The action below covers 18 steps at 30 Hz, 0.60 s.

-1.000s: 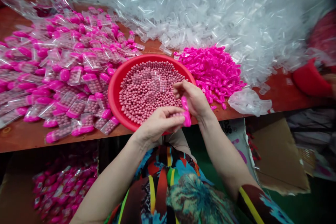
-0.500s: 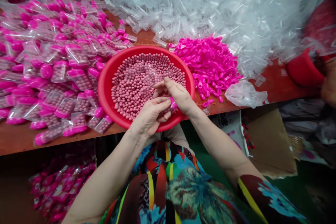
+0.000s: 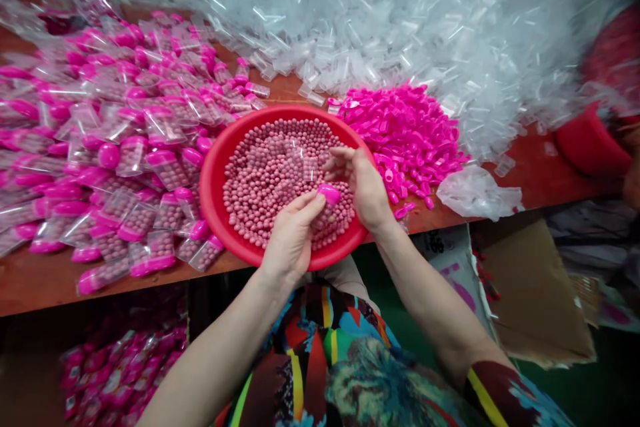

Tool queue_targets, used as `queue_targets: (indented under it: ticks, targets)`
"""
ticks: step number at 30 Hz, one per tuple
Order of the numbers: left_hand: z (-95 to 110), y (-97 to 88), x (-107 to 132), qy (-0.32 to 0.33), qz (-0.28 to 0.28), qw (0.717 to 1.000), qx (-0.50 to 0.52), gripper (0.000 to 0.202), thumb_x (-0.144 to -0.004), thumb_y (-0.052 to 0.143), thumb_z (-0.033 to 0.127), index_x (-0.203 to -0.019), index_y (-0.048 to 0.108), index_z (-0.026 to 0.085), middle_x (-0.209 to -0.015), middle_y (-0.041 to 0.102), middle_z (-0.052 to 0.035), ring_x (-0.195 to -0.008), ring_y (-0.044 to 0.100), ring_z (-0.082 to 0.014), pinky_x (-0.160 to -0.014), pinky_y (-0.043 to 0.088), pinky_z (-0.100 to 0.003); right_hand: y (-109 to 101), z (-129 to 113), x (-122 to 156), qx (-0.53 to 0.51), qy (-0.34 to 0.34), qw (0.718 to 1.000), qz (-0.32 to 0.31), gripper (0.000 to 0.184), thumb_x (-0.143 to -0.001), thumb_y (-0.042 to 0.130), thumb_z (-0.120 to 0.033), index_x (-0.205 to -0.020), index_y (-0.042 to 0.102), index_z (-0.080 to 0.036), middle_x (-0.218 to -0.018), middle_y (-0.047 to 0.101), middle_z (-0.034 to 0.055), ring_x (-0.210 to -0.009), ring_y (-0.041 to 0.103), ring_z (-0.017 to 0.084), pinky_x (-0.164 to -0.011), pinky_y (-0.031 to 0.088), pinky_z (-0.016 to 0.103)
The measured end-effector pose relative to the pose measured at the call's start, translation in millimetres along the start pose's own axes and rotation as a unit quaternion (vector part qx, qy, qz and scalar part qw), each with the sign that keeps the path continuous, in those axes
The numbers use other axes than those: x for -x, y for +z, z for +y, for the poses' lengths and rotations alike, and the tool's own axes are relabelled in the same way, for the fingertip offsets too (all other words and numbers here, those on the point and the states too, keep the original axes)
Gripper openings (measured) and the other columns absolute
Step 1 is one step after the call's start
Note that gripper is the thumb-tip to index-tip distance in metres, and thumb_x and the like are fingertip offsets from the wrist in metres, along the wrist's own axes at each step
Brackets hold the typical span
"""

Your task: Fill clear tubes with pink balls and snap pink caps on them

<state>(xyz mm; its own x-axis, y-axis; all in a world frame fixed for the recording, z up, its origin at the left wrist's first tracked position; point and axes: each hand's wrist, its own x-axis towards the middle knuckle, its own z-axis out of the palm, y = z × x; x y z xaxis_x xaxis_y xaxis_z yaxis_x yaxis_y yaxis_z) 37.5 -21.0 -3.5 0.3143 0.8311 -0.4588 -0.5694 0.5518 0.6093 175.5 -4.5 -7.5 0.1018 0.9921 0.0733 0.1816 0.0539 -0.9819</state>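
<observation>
My left hand (image 3: 293, 235) is closed on a small clear container with a bright pink cap (image 3: 329, 194), held over the near side of a red basin (image 3: 213, 213). Pink beads (image 3: 260, 180) fill much of the basin. Just right of the cap, my right hand (image 3: 364, 187) is open, fingers apart and nothing visible in them. A clear empty container (image 3: 310, 169) lies on the beads left of my right fingertips. The lower part of the held container is mostly hidden by my left fingers.
Bead-filled containers with pink caps (image 3: 133, 153) cover the table's left. Loose pink caps (image 3: 415, 137) are heaped right of the basin, below a pile of clear containers (image 3: 390, 33). A plastic bag (image 3: 477, 192) lies near the edge. Another person's hand (image 3: 634, 180) is at far right.
My right hand has come off the pink cap, moved right and opened. My left hand still grips the capped container, now turned more upright. The view has shifted slightly.
</observation>
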Motion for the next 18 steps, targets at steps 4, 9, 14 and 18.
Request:
queue_targets:
  ticks: [4, 9, 14, 18]
  targets:
    - [1.0, 0.6, -1.9, 0.018, 0.042, 0.999, 0.014, 0.026, -0.069, 0.084, 0.021, -0.093, 0.079, 0.015, -0.092, 0.077, -0.0047, -0.084, 0.068, -0.0132, -0.083, 0.051, -0.023, -13.4, -3.3, 27.8, 0.243, -0.133, 0.953, -0.121, 0.078, -0.081, 0.074, -0.053, -0.146, 0.045, -0.022, -0.141, 0.056, 0.0154, -0.132, 0.052, 0.033, -0.112, 0.041, 0.054]
    - [0.1, 2.5, 3.4, -0.009, 0.025, 1.000, -0.005, 0.026, -0.067, 0.086, 0.023, -0.090, 0.079, 0.013, -0.087, 0.077, -0.0074, -0.076, 0.067, -0.0141, -0.076, 0.052, -0.025, -7.7, 10.8, 38.4, 0.358, -0.246, 0.898, -0.071, 0.069, -0.083, 0.070, -0.032, -0.145, 0.043, -0.018, -0.127, 0.062, 0.0179, -0.119, 0.058, 0.034, -0.102, 0.048, 0.056]
    - [26.9, -10.4, 0.9, 0.021, 0.040, 0.998, -0.053, 0.024, -0.064, 0.088, 0.024, -0.083, 0.079, 0.012, -0.078, 0.075, -0.0057, -0.071, 0.065, -0.0125, -0.071, 0.051, -0.023, 20.9, 0.7, 15.4, 0.365, -0.282, 0.885, -0.063, 0.061, -0.083, 0.070, -0.041, -0.134, 0.050, -0.014, -0.114, 0.065, 0.0191, -0.107, 0.061, 0.036, -0.096, 0.048, 0.056]
    - [86.9, -31.6, -10.2, 0.151, 0.085, 0.974, -0.144, 0.024, -0.068, 0.087, 0.026, -0.088, 0.078, 0.015, -0.081, 0.074, -0.0040, -0.074, 0.065, -0.0146, -0.069, 0.051, -0.025, 35.8, -20.0, -24.8, 0.283, -0.225, 0.914, -0.182, 0.072, -0.084, 0.073, -0.041, -0.144, 0.039, -0.018, -0.136, 0.055, 0.0172, -0.122, 0.056, 0.032, -0.102, 0.047, 0.047]
